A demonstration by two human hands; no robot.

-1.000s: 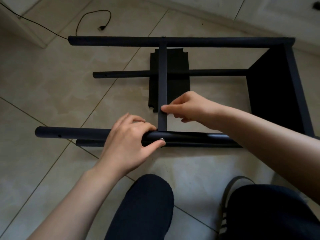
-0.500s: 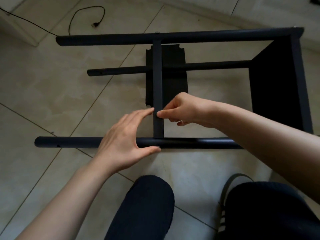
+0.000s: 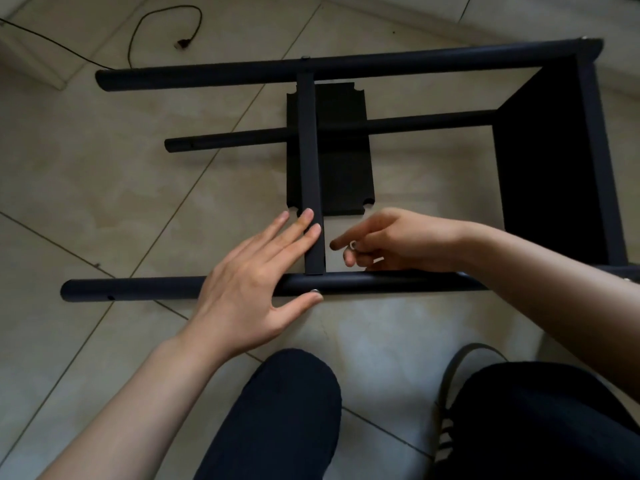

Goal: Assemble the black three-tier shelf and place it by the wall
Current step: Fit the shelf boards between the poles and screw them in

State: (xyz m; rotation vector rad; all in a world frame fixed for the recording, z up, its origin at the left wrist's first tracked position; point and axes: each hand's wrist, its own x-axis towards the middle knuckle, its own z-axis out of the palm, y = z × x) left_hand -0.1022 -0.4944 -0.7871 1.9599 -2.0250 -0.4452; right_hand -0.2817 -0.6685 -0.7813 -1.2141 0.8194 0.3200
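Across the middle of the frame the shelf frame (image 3: 346, 67) is lying on its side, its crossbar (image 3: 309, 161) running top to bottom and meeting the near pole (image 3: 381, 281) just beside both hands. Nearer, the left hand (image 3: 256, 282) is spreading flat, fingers touching the crossbar, thumb by the screw (image 3: 314, 291). Right of it, the right hand (image 3: 391, 240) is pinching a small metal fastener (image 3: 353, 244).

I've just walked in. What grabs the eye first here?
A half-built black shelf frame lies on its side across the tiled floor, one panel already fixed at its right end. Mid-frame, the left hand lies flat over the near tube and the crossbar, while the right hand pinches a small silvery part beside it.
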